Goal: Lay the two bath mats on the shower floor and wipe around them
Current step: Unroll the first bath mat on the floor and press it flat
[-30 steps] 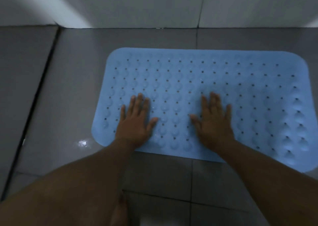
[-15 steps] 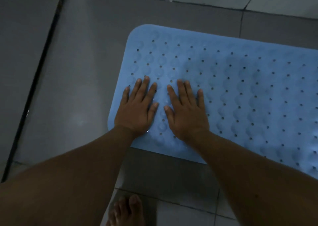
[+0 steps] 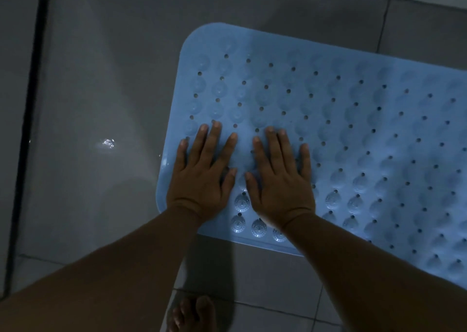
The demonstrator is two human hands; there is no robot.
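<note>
One light blue rubber bath mat (image 3: 341, 129) with rows of small holes and round suction bumps lies flat on the grey tiled shower floor (image 3: 101, 91). It runs off the right edge of the view. My left hand (image 3: 202, 175) rests palm down with fingers spread on the mat's near left corner. Beside it, thumbs almost touching, my right hand (image 3: 280, 180) also lies flat and open on the mat. Neither hand holds anything. No second mat or cloth is visible.
A dark groove (image 3: 27, 129) runs along the floor at the left. A small wet glint (image 3: 108, 143) shows on the tile left of the mat. My bare foot (image 3: 192, 314) stands on the tile at the bottom edge.
My right hand has slid left across the mat until it lies close beside my left hand. My view has shifted left and closer to the mat's left corner.
</note>
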